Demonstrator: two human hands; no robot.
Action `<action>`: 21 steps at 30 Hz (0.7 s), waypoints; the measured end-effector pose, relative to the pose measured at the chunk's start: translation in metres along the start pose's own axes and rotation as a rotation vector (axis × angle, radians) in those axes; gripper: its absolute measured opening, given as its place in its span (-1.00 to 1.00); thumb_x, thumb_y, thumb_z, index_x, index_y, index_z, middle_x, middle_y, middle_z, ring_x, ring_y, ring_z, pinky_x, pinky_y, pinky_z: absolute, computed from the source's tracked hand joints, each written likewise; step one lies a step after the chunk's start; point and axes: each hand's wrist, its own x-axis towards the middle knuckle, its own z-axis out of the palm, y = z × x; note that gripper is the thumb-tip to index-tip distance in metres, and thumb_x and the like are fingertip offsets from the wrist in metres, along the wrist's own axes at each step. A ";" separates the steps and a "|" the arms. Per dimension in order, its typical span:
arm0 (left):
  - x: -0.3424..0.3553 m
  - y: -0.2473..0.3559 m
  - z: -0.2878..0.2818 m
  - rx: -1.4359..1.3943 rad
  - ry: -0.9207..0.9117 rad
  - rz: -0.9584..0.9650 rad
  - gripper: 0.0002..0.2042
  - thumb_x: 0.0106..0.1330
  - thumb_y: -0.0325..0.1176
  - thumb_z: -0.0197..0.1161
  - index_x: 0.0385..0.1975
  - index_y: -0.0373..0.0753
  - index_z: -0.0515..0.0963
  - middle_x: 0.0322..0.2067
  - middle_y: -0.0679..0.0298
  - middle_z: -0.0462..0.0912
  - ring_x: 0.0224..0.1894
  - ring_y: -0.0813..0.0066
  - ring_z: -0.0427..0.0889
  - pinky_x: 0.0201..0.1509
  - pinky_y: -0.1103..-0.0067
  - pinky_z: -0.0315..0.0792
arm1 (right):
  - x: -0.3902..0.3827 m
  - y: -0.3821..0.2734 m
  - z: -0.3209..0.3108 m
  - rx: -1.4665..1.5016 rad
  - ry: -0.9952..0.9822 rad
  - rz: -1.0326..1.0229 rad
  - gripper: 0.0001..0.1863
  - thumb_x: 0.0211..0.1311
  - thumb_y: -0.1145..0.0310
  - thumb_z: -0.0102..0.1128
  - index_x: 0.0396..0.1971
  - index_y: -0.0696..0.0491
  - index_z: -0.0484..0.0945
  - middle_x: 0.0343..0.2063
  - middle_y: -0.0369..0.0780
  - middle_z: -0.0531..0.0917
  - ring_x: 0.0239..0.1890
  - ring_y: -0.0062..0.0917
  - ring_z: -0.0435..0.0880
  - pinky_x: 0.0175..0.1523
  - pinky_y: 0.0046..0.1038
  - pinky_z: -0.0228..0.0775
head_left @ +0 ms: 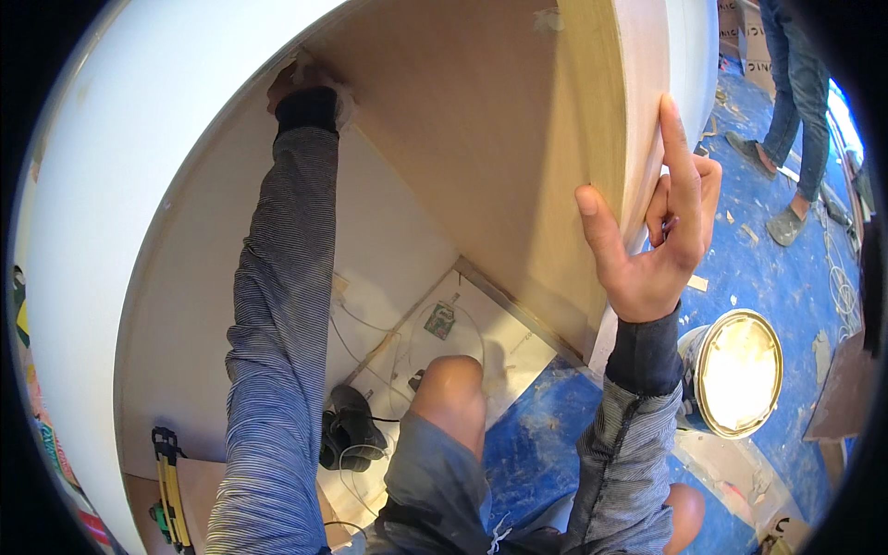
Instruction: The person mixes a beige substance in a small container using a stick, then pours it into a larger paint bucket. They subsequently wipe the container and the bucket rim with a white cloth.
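My left hand (pixel 298 85) reaches up into the far inner corner of a large box-like wooden unit, where a pale wall meets a brown wooden panel (pixel 462 120). Its fingers are partly hidden and blurred, so what they hold, if anything, does not show. My right hand (pixel 661 236) straddles the front edge of the brown panel. The thumb lies toward the inner face, the index finger stretches along the outer side, and the other fingers curl in. A small dark spot shows among the curled fingers; I cannot make it out.
A bucket (pixel 740 375) with pale contents stands on the blue floor covering (pixel 546 416) at right. Inside the unit lie dark shoes (pixel 353 427), a small green item (pixel 439 320) and thin cables. A yellow-black tool (pixel 170 486) leans at lower left. Another person's legs (pixel 800 102) stand at upper right.
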 end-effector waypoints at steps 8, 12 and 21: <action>-0.006 -0.027 0.013 0.052 0.193 0.556 -0.57 0.11 0.01 0.33 -0.06 -0.05 0.64 -0.14 0.08 0.68 -0.04 0.17 0.64 0.13 0.40 0.45 | 0.000 -0.003 0.000 -0.021 0.012 0.028 -0.18 -0.12 0.21 0.44 0.23 0.11 0.37 -0.39 -0.36 0.31 -0.54 -0.68 0.07 -0.46 -0.62 -0.08; 0.012 -0.031 0.006 0.199 0.042 0.244 -0.56 0.12 0.00 0.31 -0.04 -0.06 0.63 -0.11 0.12 0.67 -0.04 0.17 0.64 0.11 0.38 0.46 | -0.001 -0.006 0.003 -0.004 0.021 0.036 -0.17 -0.10 0.19 0.45 0.24 0.12 0.36 -0.36 -0.35 0.33 -0.55 -0.69 0.06 -0.46 -0.63 -0.08; -0.014 -0.009 0.002 0.199 0.147 0.547 -0.53 0.14 0.04 0.22 0.00 -0.05 0.60 -0.09 0.08 0.64 -0.01 0.13 0.60 0.11 0.37 0.45 | -0.003 -0.002 0.003 -0.024 0.031 0.029 -0.19 -0.03 0.10 0.42 0.25 0.12 0.35 -0.33 -0.36 0.37 -0.56 -0.73 0.05 -0.48 -0.66 -0.10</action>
